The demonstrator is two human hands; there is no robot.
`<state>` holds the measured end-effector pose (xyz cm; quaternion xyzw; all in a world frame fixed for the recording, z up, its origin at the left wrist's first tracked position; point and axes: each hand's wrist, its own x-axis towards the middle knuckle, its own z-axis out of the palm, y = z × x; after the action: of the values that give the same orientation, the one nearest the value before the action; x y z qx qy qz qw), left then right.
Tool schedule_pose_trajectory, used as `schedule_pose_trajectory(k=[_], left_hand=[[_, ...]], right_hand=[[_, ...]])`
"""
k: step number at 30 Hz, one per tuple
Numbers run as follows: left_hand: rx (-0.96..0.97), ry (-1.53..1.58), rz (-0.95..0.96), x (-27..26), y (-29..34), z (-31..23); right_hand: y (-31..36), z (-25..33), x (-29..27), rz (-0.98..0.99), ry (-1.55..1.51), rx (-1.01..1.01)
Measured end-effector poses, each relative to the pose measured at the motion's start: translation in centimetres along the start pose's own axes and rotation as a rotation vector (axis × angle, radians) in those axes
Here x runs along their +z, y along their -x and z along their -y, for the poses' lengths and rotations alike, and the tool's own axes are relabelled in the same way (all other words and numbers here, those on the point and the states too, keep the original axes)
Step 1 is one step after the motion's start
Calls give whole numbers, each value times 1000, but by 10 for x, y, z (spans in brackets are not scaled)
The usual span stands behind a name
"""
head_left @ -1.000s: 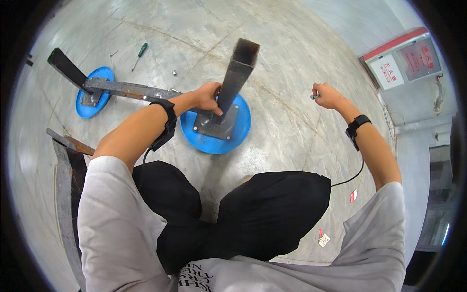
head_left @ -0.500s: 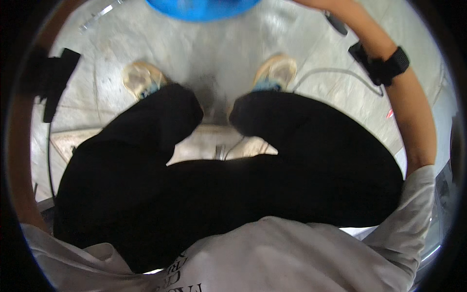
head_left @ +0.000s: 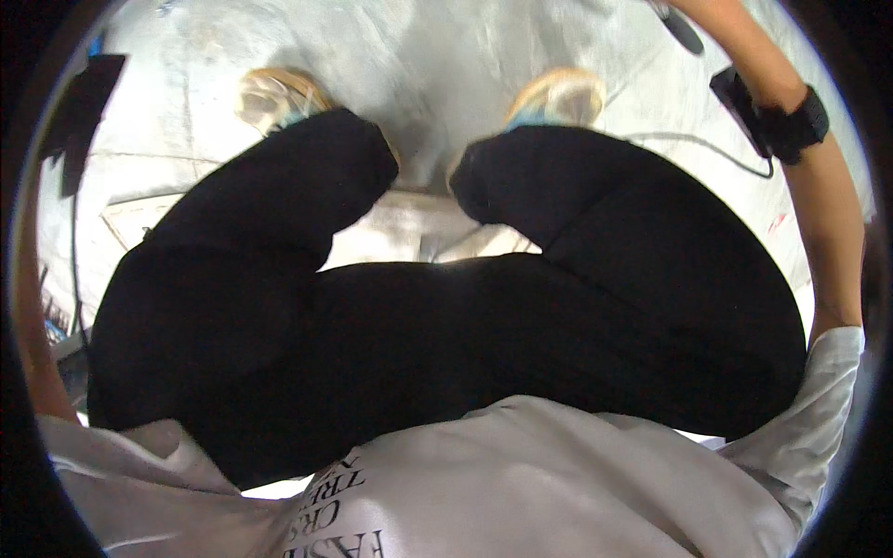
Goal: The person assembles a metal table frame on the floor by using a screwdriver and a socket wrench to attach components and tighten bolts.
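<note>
Both of my hands lie beyond the picture, so their fingers and anything in them are hidden. My right forearm (head_left: 828, 214) runs up along the right side and leaves at the top edge. Strapped around it is a black wrist device (head_left: 791, 121) trailing a grey cable (head_left: 688, 139). Beside that forearm, near the top, a dark oval piece (head_left: 684, 33) shows in part. On the left, my left arm is a dim strip at the rim, with another black device (head_left: 86, 116) and a thin cable hanging from it.
I sit with my knees apart in black trousers (head_left: 446, 344). My light-coloured shoes (head_left: 563, 96) rest on a grey floor (head_left: 428, 56). A pale flat slab (head_left: 400, 228) lies under my legs. Small blurred items (head_left: 56, 321) sit at the far left rim.
The blue rounded object at the top edge has gone out of view. My right forearm sits further up and right. My legs and shoes appear higher in the picture.
</note>
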<state>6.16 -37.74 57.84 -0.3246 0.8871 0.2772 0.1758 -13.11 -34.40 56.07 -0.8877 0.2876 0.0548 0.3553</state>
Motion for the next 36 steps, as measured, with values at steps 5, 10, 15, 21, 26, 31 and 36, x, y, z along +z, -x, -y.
schedule_pose_trajectory(k=[5, 10, 15, 21, 26, 31, 36], left_hand=[[-272, 2, 61, -58, 94, 35], [-706, 271, -98, -98, 294, -19], [-1330, 689, -300, -76, 427, -180], [-1637, 1762, -578, 100, 418, -339], [-2223, 2225, -1151, 320, 217, -452], [-2591, 2231, -1537, 408, 117, -415], [-2813, 1730, -1221, 429, 130, -380]], right_hand=[[-52, -54, -28, 169, 248, -116], [-85, -101, -36, 430, 450, -64], [-90, -140, -30, 565, 425, -364], [-60, -186, -14, 394, -183, -189], [-67, -120, -37, 648, 484, -381], [-63, -98, -36, 543, 409, -244], [-69, -83, -47, 555, 443, -204]])
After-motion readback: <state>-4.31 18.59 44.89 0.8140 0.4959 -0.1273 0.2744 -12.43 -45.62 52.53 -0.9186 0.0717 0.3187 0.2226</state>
